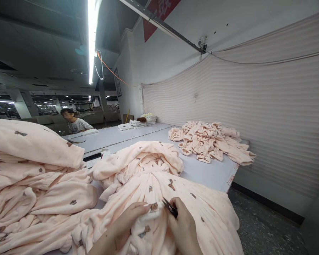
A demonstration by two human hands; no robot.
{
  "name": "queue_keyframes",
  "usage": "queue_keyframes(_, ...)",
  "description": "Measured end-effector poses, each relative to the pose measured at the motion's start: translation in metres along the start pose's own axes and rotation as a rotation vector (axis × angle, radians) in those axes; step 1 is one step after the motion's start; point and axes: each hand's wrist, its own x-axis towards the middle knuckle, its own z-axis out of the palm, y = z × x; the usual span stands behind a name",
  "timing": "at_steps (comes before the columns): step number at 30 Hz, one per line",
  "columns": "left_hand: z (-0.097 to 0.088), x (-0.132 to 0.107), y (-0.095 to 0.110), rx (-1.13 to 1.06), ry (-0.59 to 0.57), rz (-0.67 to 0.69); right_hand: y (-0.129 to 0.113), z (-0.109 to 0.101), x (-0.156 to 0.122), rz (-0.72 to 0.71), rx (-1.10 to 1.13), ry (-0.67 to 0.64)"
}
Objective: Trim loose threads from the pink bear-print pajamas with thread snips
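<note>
A pale pink plush garment (202, 198) with small brown prints lies spread in front of me, gathered into folds toward its middle. My left hand (130, 219) pinches a bunched edge of it, thumb on top beside a brown print. In my right hand (182, 223) are small black thread snips (171, 209), their tips pointing up and left close to that edge. The fingers are wrapped round the snips, and the lower fingers are partly hidden behind the cloth. Whether the blades touch a thread cannot be made out.
More pink garments (37, 191) are heaped at the left, and another pile (207, 138) lies at the table's far right. A black phone-like object (92, 157) rests on papers. Folded white stacks (138, 123) stand farther back. A person (78, 122) is beyond the table (117, 134).
</note>
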Motion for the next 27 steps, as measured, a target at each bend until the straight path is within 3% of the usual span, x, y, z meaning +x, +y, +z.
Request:
queue_keyframes(3,-0.003,0.004,-0.002,-0.117,-0.119,0.006,-0.003,-0.003,-0.006,-0.032,0.079,-0.100)
queue_keyframes(6,-0.005,0.007,-0.005,-0.169,-0.207,0.012,-0.003,-0.003,-0.014,-0.103,0.171,-0.077)
queue_keyframes(14,-0.002,0.007,-0.005,-0.137,-0.228,0.053,-0.004,0.002,-0.010,-0.058,0.200,-0.070)
queue_keyframes(21,-0.005,0.009,-0.010,-0.123,-0.220,0.066,-0.005,0.001,-0.013,-0.143,0.111,-0.007)
queue_keyframes(27,0.008,0.004,-0.008,-0.117,-0.271,0.091,-0.015,0.002,-0.014,-0.250,-0.096,-0.010)
